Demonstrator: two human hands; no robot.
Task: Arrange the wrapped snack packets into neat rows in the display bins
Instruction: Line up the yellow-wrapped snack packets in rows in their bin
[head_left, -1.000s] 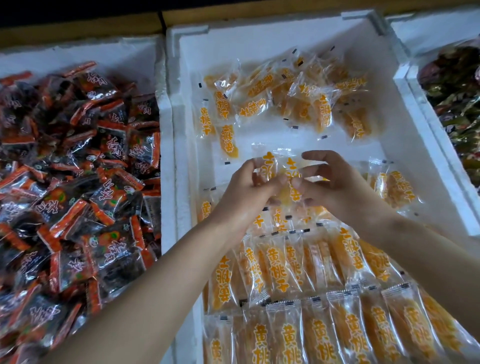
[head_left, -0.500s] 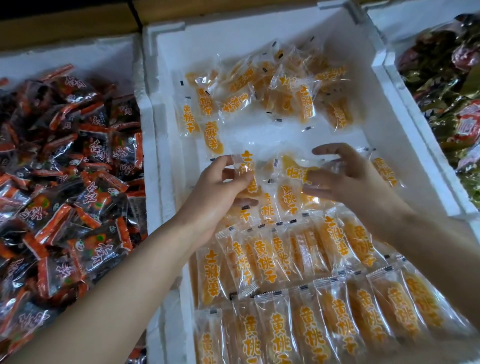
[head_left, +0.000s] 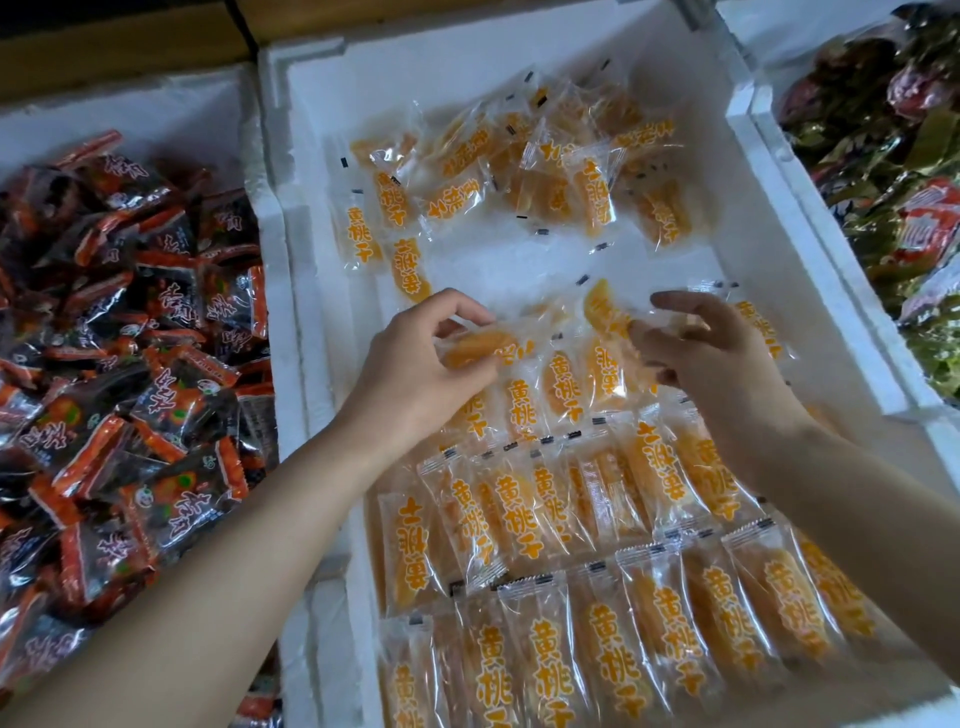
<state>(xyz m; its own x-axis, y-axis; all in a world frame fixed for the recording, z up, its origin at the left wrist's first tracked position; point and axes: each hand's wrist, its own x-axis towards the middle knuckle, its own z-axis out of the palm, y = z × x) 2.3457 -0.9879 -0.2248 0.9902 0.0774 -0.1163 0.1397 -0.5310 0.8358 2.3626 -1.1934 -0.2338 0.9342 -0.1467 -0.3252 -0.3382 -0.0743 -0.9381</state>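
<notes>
A white foam bin (head_left: 810, 291) holds clear packets of orange dried fruit. Neat rows of these packets (head_left: 597, 597) fill its near half, and a loose pile (head_left: 519, 171) lies at the far end. My left hand (head_left: 415, 374) pinches one orange packet (head_left: 475, 347) lying sideways over the third row. My right hand (head_left: 711, 353) holds another orange packet (head_left: 605, 312) by its clear wrapper, fingers curled around it, just above the same row.
Left of it, a foam bin (head_left: 197, 114) is heaped with red and black packets (head_left: 130, 364). Right of it, another bin (head_left: 769, 104) holds green and red packets (head_left: 893, 171). A strip of bare white floor (head_left: 509, 270) separates pile and rows.
Both hands have moved apart, each now with its own packet. The left hand's packet has turned sideways. The view has shifted slightly, so the bin sits further left.
</notes>
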